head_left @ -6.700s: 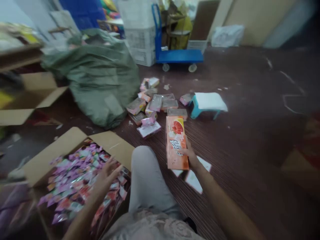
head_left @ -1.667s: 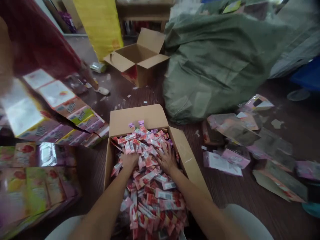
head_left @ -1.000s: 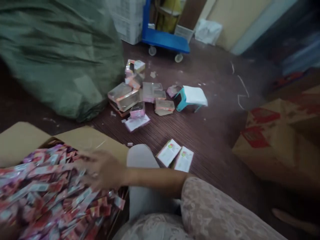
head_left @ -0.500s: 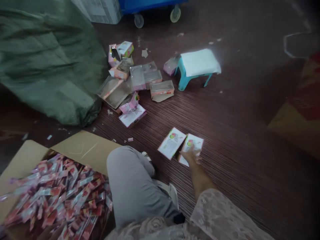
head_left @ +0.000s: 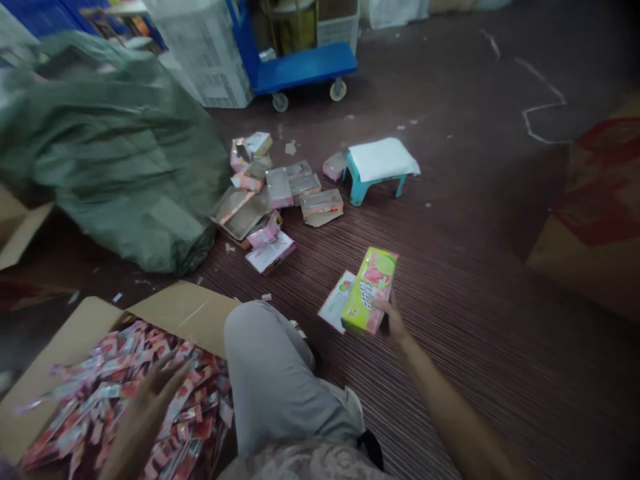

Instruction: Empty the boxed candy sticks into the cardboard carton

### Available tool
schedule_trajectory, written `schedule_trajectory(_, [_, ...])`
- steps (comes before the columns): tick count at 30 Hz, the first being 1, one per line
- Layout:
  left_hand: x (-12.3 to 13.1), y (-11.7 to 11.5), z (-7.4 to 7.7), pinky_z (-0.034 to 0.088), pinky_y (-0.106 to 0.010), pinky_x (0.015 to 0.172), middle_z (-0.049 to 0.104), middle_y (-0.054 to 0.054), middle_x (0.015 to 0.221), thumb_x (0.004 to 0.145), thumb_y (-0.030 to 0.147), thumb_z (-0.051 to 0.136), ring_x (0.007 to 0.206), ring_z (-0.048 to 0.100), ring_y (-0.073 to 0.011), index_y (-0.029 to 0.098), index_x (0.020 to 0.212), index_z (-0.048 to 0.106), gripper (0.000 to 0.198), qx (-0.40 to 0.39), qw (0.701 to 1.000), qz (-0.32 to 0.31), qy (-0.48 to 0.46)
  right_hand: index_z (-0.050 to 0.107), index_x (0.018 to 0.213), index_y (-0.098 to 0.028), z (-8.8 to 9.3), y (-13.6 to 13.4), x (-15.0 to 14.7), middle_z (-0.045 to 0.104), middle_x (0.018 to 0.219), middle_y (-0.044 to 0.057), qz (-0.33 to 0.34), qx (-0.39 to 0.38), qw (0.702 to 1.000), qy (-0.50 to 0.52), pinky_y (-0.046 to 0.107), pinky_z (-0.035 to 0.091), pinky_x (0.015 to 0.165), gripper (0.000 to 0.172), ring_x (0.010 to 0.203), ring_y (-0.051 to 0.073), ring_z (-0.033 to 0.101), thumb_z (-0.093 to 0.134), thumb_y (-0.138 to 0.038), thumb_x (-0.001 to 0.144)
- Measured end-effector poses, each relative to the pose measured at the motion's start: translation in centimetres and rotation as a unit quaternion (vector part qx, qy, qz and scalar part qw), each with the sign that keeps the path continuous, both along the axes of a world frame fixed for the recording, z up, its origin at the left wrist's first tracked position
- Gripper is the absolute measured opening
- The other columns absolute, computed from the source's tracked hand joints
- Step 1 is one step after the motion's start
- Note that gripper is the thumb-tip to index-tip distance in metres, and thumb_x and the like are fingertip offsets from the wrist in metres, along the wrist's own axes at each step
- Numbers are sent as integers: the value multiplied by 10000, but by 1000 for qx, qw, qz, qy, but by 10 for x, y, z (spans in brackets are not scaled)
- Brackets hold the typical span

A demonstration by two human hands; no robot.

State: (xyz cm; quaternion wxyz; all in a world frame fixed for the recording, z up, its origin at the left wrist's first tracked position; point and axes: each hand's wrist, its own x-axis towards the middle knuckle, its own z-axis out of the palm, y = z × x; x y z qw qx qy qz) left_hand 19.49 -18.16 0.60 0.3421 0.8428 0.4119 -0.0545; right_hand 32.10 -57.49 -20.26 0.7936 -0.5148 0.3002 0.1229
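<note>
My right hand grips a green and pink printed carton by its lower right edge, raised over the floor. Partly behind that carton, a second carton lies on the floor with its white printed face up. On the left, my left hand is over an open cardboard box full of small red and clear wrapped packets. Its fingers look stretched out and somewhat blurred, with nothing seen in them. Whether it touches the packets I cannot tell.
Several emptied cartons with clear windows lie in a heap ahead. Beside them stands a small turquoise stool with a white cover. A large green sack is at the left, a blue trolley at the back, a big cardboard box at the right.
My right hand has lifted one of the two floor cartons and turned its green and pink side up. My left hand has come into view over the packets. The view has tilted upward.
</note>
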Motion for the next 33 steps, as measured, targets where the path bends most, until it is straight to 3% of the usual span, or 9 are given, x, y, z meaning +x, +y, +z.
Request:
schedule_trajectory(2, [16,-26,-2,457,-538,1098,732,-156,1242,606,635,818,1253,622,-396,237,1268,668,786,-110,993,3,-51,451,1415,-290,51,22,6,706,1229,56,71,121,987,-82,431,588,911,905,1010,260,705,785,-302,574])
schedule_trajectory(5, [32,-60,8,421,-548,1123,695,-187,1294,455,392,951,1317,558,-426,241,1312,661,918,-320,932,2,-170,345,1537,-346,124,71,10,656,1344,57,258,177,938,-151,454,562,938,1067,1093,278,680,829,-246,592])
schedule_trajectory(9, [20,-59,28,503,-521,1028,762,-167,1115,484,268,885,1242,602,-459,143,1262,685,812,-460,841,31,-282,367,1541,-337,177,159,-1,596,1426,50,441,192,844,-239,381,534,968,1193,1187,267,631,927,-212,495])
schedule_trajectory(13, [-37,-26,33,577,-503,895,785,-161,934,482,289,782,1034,708,-443,74,1031,735,591,-468,802,186,-321,586,1290,-265,185,248,-30,740,1122,46,483,273,817,-155,284,556,704,685,921,217,705,811,-539,704])
schedule_trajectory(16, [-85,-7,23,589,-490,880,784,-117,840,454,269,745,997,724,-423,123,904,725,473,-433,771,289,-367,655,1068,-196,185,295,-57,771,959,82,547,334,764,-66,343,586,720,499,862,256,735,764,-578,765])
schedule_trajectory(19, [-120,3,11,587,-491,900,763,-88,728,492,326,723,1001,725,-411,153,847,712,395,-420,720,351,-427,672,1024,-158,184,326,-82,780,880,98,582,374,722,5,414,608,825,471,873,287,756,825,-502,741])
schedule_trajectory(22, [-148,11,6,583,-493,920,763,-97,716,557,367,723,966,737,-393,129,876,736,399,-449,692,379,-420,682,1049,-143,180,351,-100,788,868,96,601,364,710,53,434,614,867,455,866,281,766,843,-444,749])
schedule_trajectory(28, [-178,24,-1,557,-501,986,792,-112,820,593,324,762,1037,725,-392,136,926,762,382,-502,650,384,-421,701,918,-150,163,384,-118,784,814,85,578,284,764,25,419,627,853,484,838,274,767,911,-488,643])
schedule_trajectory(33, [-181,31,0,558,-498,992,803,-99,998,704,617,715,1113,702,-384,180,1088,763,584,-488,628,388,-466,713,991,-165,172,392,-132,792,911,69,646,325,690,-36,431,602,902,654,909,287,757,965,-518,501])
